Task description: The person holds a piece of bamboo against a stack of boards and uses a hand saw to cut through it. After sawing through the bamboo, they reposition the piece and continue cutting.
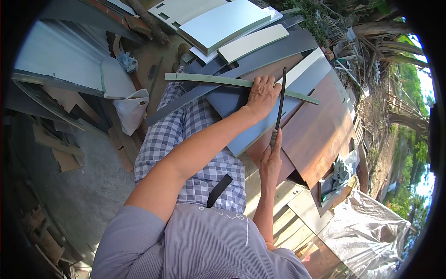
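Observation:
My left hand (263, 96) is closed over a long, narrow green bamboo strip (204, 78), palm down, near the strip's middle. The strip lies across the stacked boards, one end sticking out to the left above my checked trousers. In my right hand (271, 162) is the grey ribbed handle of a thin, dark, long-bladed tool (281, 104). Its blade points away from me and crosses the strip just right of my left hand. Whether blade and strip touch, I cannot tell.
Blue board (232, 109), brown board (320, 125) and white panels (225, 23) are piled before me. A white bag (132, 110) and leaning panels (65, 60) stand left. Crumpled cloth (343, 172) and a plastic sheet (367, 228) lie right.

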{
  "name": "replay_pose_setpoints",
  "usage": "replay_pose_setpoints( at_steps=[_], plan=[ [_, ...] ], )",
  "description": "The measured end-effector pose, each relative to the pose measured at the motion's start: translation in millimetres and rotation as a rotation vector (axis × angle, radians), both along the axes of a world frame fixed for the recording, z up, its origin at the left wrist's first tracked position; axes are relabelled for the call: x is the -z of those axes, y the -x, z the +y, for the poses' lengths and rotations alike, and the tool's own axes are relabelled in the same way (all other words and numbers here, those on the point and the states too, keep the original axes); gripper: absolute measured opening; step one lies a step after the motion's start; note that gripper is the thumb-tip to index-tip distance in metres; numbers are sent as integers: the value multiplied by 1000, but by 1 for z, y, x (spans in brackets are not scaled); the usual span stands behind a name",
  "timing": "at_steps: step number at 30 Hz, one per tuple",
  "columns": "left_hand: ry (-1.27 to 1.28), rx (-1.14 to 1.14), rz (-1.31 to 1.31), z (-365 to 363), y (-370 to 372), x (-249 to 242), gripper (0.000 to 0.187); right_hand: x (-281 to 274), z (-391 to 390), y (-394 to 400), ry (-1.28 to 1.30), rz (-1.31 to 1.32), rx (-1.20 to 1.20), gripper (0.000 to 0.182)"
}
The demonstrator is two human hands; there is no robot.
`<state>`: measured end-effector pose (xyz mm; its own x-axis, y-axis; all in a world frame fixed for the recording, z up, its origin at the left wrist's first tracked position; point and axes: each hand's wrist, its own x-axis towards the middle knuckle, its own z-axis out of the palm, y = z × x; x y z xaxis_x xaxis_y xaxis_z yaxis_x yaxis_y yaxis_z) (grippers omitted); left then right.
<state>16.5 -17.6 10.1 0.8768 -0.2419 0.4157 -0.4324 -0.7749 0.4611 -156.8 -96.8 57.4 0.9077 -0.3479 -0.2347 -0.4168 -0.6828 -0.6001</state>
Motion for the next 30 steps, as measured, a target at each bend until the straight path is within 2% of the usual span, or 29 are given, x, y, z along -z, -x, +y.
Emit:
replay_pose_setpoints(
  at_steps=[3, 8, 11, 17, 20, 30],
  plan=[
    [20, -1, -37, 0, -1, 4, 9, 3, -1, -10, 34, -32, -37, 56],
    [61, -5, -71, 0, 0, 3, 7, 18, -4, -61, 56, -280, -145, 56],
    [56, -8, -62, 1, 0, 3, 8, 8, 1, -74, -13, -136, -81, 56],
    [60, -15, -40, 1, 9, -1, 10, 7, -1, -43, 16, -236, -142, 56],
    [50, 37, -72, 3, 17, 1, 12, -1, 0, -33, 7, -140, -95, 55],
    [32, 55, -30, 6, 10, 2, 13, -2, 5, -44, -25, -102, -71, 54]
  ],
)
